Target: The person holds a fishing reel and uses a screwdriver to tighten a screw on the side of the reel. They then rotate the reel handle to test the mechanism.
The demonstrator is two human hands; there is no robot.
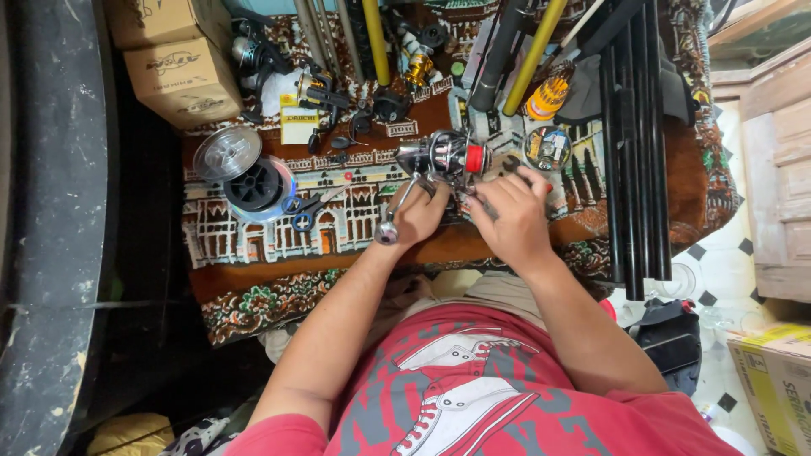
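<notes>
A silver and black fishing reel (439,157) with a red cap lies on the patterned rug (253,232) in front of me. My left hand (420,213) grips the reel's body from below; its crank handle (388,230) sticks out toward my wrist. My right hand (509,218) rests on the reel's right side, fingers curled on a small part I cannot make out.
Two line spools (252,177) and blue-handled scissors (306,207) lie left of the reel. A round clear box (547,148) sits right of it. Black rod sections (635,143) run along the right, yellow rods (532,59) and other reels behind. Cardboard boxes (182,76) stand at far left.
</notes>
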